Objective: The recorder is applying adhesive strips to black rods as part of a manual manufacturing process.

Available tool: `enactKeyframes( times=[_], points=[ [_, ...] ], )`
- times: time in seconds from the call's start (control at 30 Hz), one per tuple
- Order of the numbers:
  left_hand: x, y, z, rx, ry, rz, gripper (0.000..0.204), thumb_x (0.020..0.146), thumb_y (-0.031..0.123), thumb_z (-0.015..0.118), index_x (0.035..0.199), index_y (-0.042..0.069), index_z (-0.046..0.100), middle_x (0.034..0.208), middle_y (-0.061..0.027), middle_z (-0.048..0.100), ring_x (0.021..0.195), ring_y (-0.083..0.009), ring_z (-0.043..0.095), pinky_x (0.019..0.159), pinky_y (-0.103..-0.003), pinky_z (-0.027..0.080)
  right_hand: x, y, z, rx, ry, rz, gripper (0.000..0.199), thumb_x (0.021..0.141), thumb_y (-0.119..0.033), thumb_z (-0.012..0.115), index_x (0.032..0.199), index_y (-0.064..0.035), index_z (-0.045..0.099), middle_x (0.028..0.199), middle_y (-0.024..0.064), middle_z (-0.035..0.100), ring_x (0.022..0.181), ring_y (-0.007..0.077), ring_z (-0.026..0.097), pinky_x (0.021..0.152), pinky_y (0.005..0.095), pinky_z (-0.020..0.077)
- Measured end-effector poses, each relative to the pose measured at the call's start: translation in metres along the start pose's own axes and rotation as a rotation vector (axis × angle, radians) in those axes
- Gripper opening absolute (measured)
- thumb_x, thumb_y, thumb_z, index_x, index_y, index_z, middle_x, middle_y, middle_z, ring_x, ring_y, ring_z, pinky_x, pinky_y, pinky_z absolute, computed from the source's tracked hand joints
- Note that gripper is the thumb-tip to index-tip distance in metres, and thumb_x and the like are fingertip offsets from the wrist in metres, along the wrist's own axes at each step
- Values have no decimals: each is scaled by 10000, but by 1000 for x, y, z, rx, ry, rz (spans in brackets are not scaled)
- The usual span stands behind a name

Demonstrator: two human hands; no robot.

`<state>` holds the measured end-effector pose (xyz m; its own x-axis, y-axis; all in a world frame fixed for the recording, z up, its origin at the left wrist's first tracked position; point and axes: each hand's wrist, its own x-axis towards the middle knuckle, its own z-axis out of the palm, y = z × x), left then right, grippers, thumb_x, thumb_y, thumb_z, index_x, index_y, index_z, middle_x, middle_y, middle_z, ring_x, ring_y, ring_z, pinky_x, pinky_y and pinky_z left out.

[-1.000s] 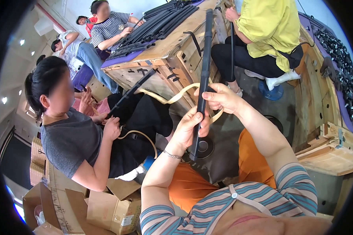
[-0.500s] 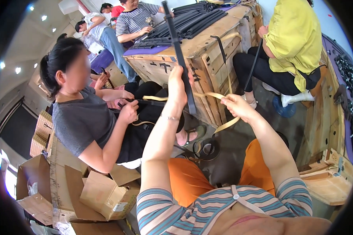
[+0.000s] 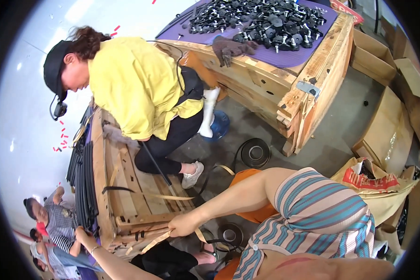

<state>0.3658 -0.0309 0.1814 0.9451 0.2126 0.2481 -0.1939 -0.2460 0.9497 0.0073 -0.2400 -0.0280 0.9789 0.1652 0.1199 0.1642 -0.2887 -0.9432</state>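
Observation:
My right hand [image 3: 184, 225] is closed in a pinch on a long tan strip [image 3: 156, 242]. The strip runs from both sides of the fingers in front of the wooden crate [image 3: 147, 218]. My left hand [image 3: 82, 234] is stretched out to the far left, by the ends of several black tubes [image 3: 83, 179] piled along the crate's top. Its fingers are small and partly hidden there, so whether it holds a tube does not show. A second tan strip with a black end [image 3: 121, 189] hangs across the crate's side.
A person in a yellow top [image 3: 130, 88] sits ahead, holding a black rod [image 3: 157, 163]. Black strap rolls [image 3: 255, 153] lie on the floor. Another crate [image 3: 261, 77] bears a purple mat [image 3: 291, 59] with black screw-footed parts. Cardboard boxes [image 3: 380, 126] and a sack [image 3: 373, 186] stand right.
The view has swung to the right. My left hand has gone from holding a black tube upright to reaching beside the piled tubes. My right hand still pinches the tan strip.

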Motion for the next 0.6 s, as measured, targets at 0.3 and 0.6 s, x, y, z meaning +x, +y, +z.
enactKeyframes(
  times=[0.3, 0.6],
  points=[
    [34, 0, -15, 603, -359, 302, 86, 767, 223, 527, 800, 146, 548, 657, -41, 530, 517, -171, 486, 382, -294, 370, -11, -9, -15, 112, -71, -232, 248, 827, -197, 451, 818, 6, 594, 786, 173, 609, 774, 265, 576, 708, 376, 439],
    [-100, 3, 38, 1190, 142, 302, 743, 724, 726, 371, 1253, 215, 478, 1272, -206, 417, 1199, -398, 358, 993, -494, 267, -13, -13, -20, 150, -165, -36, 239, 872, -251, 478, 842, -62, 622, 678, 78, 565, 667, 175, 554, 615, 313, 423]
  ],
)
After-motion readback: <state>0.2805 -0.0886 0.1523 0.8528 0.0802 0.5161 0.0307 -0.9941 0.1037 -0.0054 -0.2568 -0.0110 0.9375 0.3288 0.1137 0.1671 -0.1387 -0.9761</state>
